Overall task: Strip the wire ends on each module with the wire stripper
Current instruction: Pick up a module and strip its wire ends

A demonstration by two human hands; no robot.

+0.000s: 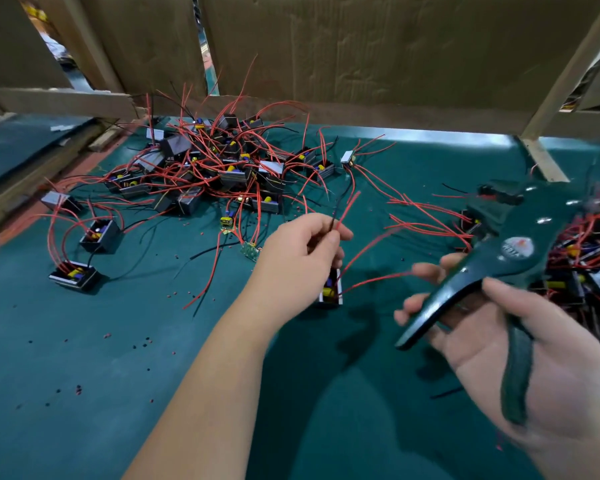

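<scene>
Your left hand pinches a red and a black wire between thumb and fingertips, with their module just below the palm. Your right hand curls loosely round the stripper, whose handles are spread wide.

The left hand is bare. The left arm behind it is bare too, long and slim, right down to the bottom edge. The right hand is bare as well and looks a little blurry. Only a short bit of its wrist shows.
</scene>
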